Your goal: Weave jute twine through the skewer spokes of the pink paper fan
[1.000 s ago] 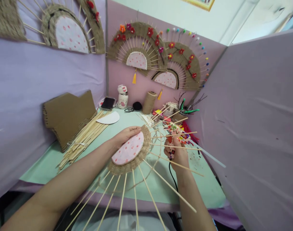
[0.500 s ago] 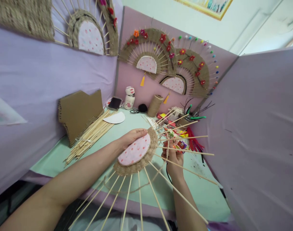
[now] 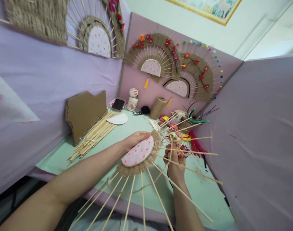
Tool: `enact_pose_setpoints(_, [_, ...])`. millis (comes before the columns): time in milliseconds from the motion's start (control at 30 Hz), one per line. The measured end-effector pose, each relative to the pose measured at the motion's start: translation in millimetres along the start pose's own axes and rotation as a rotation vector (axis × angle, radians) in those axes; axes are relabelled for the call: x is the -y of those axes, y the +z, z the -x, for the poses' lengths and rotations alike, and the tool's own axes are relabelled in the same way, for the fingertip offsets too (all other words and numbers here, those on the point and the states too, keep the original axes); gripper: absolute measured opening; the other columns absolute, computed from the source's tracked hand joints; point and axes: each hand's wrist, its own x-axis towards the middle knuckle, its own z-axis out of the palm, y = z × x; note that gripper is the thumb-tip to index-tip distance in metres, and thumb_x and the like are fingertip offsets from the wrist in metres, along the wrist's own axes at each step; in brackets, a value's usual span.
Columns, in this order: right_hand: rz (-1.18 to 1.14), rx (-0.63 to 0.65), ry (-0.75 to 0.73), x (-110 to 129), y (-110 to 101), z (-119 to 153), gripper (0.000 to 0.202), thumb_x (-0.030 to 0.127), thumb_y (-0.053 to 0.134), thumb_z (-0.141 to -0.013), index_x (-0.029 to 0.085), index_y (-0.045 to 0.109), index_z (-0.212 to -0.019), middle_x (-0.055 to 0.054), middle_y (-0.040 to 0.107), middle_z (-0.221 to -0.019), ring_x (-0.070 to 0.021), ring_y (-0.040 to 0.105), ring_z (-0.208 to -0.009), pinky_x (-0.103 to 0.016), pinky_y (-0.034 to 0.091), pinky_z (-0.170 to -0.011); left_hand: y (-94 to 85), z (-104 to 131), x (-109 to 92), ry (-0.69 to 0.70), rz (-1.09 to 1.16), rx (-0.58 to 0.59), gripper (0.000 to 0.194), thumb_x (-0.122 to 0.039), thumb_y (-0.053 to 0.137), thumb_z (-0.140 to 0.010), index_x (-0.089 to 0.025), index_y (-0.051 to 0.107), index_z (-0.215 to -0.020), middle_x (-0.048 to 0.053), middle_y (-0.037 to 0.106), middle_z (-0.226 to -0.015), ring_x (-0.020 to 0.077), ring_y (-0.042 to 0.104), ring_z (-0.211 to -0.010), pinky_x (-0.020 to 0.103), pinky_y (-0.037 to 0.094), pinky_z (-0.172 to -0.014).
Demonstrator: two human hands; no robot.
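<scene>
My left hand (image 3: 138, 139) is closed on the upper edge of a half-round woven fan (image 3: 154, 154), its thumb over the rim. A pink-dotted white half circle (image 3: 139, 150) covers the fan's middle, with a band of woven twine around it. Thin wooden sticks (image 3: 143, 199) spread out from that band, down and to the right. My right hand (image 3: 176, 163) is among the right-hand sticks, fingers pinched on a strand of jute twine (image 3: 158, 176). The strand loops loosely down below the fan. Sticks partly cover the right fingers.
A bundle of sticks (image 3: 93, 138), a white half-circle card (image 3: 117, 119) and brown cardboard (image 3: 87, 110) lie left. At the back stand a bottle (image 3: 132, 101) and a twine spool (image 3: 158, 108). Red pipe cleaners (image 3: 196, 144) lie right. Finished fans (image 3: 170, 41) hang on the panel.
The whole view has shifted, so everything appears slightly further right and lower. Both hands keep their holds on the fan and the twine, with little visible movement between them.
</scene>
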Motion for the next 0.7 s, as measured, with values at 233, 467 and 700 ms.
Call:
enact_pose_setpoints(233, [0.011,0.007,-0.017,-3.0,-0.8,-0.1,0.034,0.049,0.062,-0.073,0.018,0.057,-0.085,0.003,0.047,-0.064,-0.0058,0.037,-0.047,-0.017,0.029,-0.038,-3.1,-2.5,1.8,0.003,-0.006,0.014,0.031,-0.036,0.068,-0.072,-0.010,0.065,-0.088,0.007,0.067,-0.072,0.0119,0.060,-0.055,0.022,0.046,-0.054])
enact_pose_setpoints(467, [0.061,-0.020,-0.006,-3.4,-0.2,-0.7,0.036,0.052,0.060,-0.073,0.017,0.055,-0.081,0.004,0.043,-0.061,-0.0052,0.034,-0.046,-0.017,0.029,-0.038,-2.7,-1.6,1.8,0.003,0.000,0.017,0.035,-0.038,0.070,-0.069,-0.010,0.064,-0.088,0.007,0.067,-0.072,0.0121,0.060,-0.055,0.023,0.046,-0.055])
enact_pose_setpoints(700, [0.135,-0.008,-0.051,-6.3,-1.5,-1.3,0.039,0.055,0.056,-0.074,0.017,0.053,-0.078,0.004,0.042,-0.057,-0.0057,0.034,-0.044,-0.018,0.028,-0.038,-5.6,-4.1,4.9,0.004,0.009,0.026,0.034,-0.037,0.069,-0.070,-0.009,0.064,-0.088,0.007,0.067,-0.071,0.0117,0.060,-0.054,0.022,0.045,-0.054])
